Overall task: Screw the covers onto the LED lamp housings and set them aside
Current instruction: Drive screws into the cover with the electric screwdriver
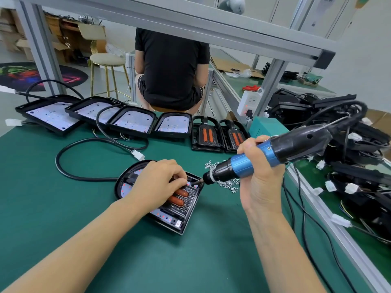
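No legible writing on blue screwdriver (264,157).

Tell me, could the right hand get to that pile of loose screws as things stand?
Probably yes. The screws lie on the mat right beside the right hand with nothing between them, but that hand grips the electric screwdriver, so its fingers are not free.

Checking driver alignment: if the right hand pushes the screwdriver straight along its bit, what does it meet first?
Probably the near-right corner of the black ribbed cover on the black lamp housing, beside the left hand's fingertips; depth unclear.
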`<state>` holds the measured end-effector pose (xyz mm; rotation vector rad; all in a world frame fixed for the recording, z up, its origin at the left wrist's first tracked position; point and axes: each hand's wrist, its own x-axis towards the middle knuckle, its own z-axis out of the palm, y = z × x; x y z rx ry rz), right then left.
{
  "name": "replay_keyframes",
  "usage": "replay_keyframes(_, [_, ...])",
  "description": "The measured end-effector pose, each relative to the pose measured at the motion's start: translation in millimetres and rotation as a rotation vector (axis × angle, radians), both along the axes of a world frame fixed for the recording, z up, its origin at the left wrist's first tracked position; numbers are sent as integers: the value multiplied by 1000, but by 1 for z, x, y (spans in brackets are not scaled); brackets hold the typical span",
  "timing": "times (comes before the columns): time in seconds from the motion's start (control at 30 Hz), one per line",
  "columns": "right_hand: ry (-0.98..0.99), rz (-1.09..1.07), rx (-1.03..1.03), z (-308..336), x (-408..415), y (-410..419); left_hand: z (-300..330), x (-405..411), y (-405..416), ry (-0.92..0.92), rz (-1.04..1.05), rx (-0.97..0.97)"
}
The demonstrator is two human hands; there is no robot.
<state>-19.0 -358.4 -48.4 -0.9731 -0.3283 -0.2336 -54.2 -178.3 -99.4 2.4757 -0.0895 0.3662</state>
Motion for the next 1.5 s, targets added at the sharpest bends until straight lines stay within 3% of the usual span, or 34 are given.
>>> replay_keyframes(0.1, [26,-28,103,1,0,-8,4,0,4,28,-18,4])
replay_keyframes(0.23, [37,-148,185,8,5,-28,20,10,0,-16,-16,-210])
replay_keyframes(0.4, [44,-300,150,8,13,-44,35,56,-31,103,-58,-24])
replay_keyframes(0.77, [95,-424,131,-11,15,-68,12,110,-78,418,-77,474])
replay_keyframes(1.07, [117,-397,137,-11,14,-73,10,114,-80,501,-138,545])
replay_keyframes(1.17, [112,-359,172,-8,12,-74,15,108,-73,455,-206,373])
replay_keyframes(1.33, [127,-280,266,7,9,-78,32,75,-48,244,-307,-216])
replay_keyframes(1.5, [138,-147,396,22,2,-73,28,30,-32,120,-292,-476])
